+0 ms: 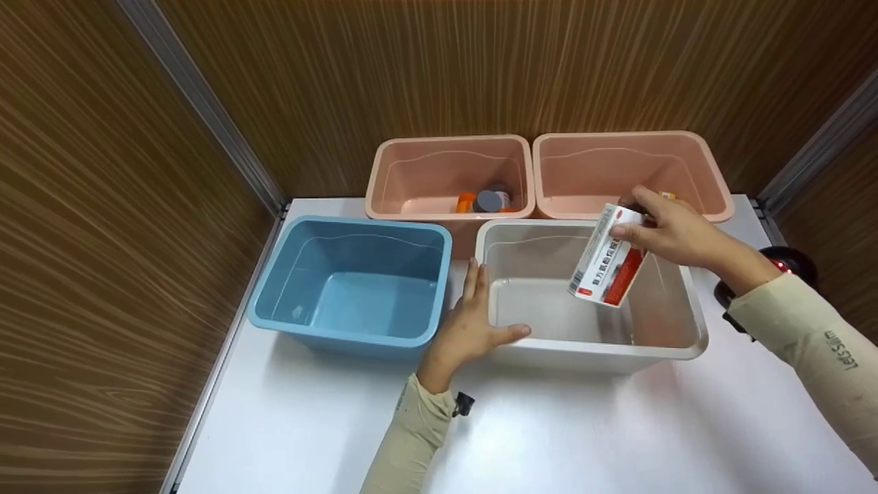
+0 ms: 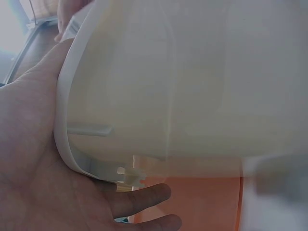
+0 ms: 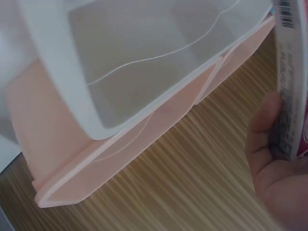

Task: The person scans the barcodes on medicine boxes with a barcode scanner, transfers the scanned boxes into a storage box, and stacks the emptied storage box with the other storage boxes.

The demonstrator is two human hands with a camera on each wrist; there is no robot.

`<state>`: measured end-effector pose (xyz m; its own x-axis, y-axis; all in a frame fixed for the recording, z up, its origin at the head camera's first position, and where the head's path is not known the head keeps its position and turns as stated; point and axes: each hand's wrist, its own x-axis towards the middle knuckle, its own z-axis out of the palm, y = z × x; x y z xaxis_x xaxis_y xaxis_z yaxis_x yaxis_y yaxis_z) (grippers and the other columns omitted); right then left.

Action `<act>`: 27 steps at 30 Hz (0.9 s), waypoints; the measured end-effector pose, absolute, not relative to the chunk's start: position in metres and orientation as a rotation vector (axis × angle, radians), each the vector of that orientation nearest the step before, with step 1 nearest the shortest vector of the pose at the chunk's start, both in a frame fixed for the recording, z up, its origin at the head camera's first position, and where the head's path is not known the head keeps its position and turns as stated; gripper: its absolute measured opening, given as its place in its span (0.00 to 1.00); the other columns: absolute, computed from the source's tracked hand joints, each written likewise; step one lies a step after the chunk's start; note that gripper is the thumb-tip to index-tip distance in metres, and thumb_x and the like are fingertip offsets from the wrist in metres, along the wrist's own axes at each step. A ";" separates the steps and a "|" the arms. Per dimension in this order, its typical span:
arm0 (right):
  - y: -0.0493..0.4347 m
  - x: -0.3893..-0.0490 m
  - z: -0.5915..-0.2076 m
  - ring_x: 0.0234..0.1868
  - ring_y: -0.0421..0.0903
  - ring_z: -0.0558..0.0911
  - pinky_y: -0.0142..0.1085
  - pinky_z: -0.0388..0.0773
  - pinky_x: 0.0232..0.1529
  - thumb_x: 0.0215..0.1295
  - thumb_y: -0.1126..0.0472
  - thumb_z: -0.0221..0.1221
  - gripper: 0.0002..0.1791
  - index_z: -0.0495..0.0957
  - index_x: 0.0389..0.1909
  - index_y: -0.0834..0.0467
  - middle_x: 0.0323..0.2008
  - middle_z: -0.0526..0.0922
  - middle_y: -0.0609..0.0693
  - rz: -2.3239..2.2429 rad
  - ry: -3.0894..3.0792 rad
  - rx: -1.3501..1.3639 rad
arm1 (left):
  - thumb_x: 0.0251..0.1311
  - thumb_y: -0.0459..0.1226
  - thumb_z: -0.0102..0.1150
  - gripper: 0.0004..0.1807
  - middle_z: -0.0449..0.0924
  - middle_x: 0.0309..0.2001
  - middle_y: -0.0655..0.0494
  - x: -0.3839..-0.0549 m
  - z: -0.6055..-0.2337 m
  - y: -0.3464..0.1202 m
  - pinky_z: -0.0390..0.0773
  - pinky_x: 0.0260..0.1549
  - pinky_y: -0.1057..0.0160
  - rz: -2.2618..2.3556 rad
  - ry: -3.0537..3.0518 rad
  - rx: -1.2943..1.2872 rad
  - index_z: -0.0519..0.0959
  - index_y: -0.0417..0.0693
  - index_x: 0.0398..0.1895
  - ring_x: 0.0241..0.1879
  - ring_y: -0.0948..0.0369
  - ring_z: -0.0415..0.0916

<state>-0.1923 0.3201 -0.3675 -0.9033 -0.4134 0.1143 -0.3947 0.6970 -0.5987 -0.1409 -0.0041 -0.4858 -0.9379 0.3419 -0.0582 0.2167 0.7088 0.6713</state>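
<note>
My right hand (image 1: 669, 230) pinches a white medicine carton (image 1: 607, 264) with a red panel, a barcode and printed characters, between thumb and fingers. The carton is tilted above the white bin (image 1: 597, 348). In the right wrist view, the carton's printed side (image 3: 291, 72) shows at the right edge, above the curled fingers. At the bin's front left corner rests my left hand (image 1: 470, 326), fingers straight along the outside and thumb over the front rim. The left wrist view shows its palm against the rim, with two fingers (image 2: 142, 199) extended.
Left of the white bin stands a blue bin (image 1: 343, 337). Behind are two pink bins: the left one (image 1: 449, 141) holds orange items (image 1: 465, 202) and a grey-capped container (image 1: 488, 201); in the right one (image 1: 624, 137) something yellow (image 1: 667, 195) peeks out. A black device (image 1: 792, 264) lies at right.
</note>
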 end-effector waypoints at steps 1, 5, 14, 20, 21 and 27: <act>0.323 -0.191 -0.368 0.30 0.47 0.77 0.33 0.74 0.26 0.63 0.50 0.60 0.20 0.69 0.52 0.53 0.35 0.76 0.49 -1.018 2.865 -0.689 | 0.39 0.70 0.62 0.69 0.21 0.74 0.61 -0.141 -0.486 -0.004 0.63 0.59 0.52 1.043 2.735 0.451 0.33 0.52 0.75 0.68 0.48 0.52; 0.336 -0.186 -0.370 0.34 0.45 0.75 0.32 0.72 0.29 0.66 0.54 0.58 0.21 0.70 0.60 0.48 0.41 0.74 0.48 -1.029 2.878 -0.701 | 0.38 0.74 0.58 0.69 0.22 0.74 0.61 -0.140 -0.486 -0.005 0.64 0.58 0.52 1.029 2.741 0.458 0.33 0.52 0.75 0.68 0.49 0.51; 0.372 -0.168 -0.367 0.32 0.45 0.79 0.31 0.76 0.27 0.63 0.51 0.61 0.23 0.63 0.52 0.54 0.42 0.77 0.59 -1.312 2.807 -0.235 | 0.40 0.71 0.60 0.68 0.22 0.74 0.60 -0.140 -0.486 -0.005 0.66 0.56 0.51 1.056 2.735 0.472 0.35 0.48 0.75 0.68 0.47 0.52; 0.404 -0.151 -0.374 0.24 0.37 0.79 0.27 0.75 0.21 0.62 0.64 0.62 0.16 0.65 0.44 0.58 0.28 0.79 0.48 -1.646 2.839 -0.136 | 0.38 0.74 0.57 0.70 0.22 0.75 0.60 -0.140 -0.485 -0.005 0.65 0.57 0.51 1.057 2.732 0.474 0.35 0.49 0.76 0.68 0.47 0.51; 0.409 -0.149 -0.376 0.25 0.36 0.79 0.27 0.75 0.21 0.62 0.66 0.61 0.15 0.66 0.45 0.59 0.29 0.78 0.46 -1.711 2.829 -0.128 | 0.37 0.74 0.56 0.70 0.23 0.75 0.59 -0.140 -0.485 -0.005 0.65 0.57 0.50 1.058 2.734 0.477 0.35 0.49 0.76 0.68 0.47 0.51; 0.441 -0.131 -0.393 0.31 0.37 0.78 0.23 0.75 0.27 0.63 0.67 0.59 0.22 0.74 0.59 0.59 0.38 0.78 0.48 -2.141 2.635 0.046 | 0.39 0.73 0.58 0.69 0.23 0.75 0.58 -0.139 -0.486 -0.005 0.64 0.57 0.49 1.062 2.735 0.487 0.35 0.49 0.75 0.69 0.48 0.48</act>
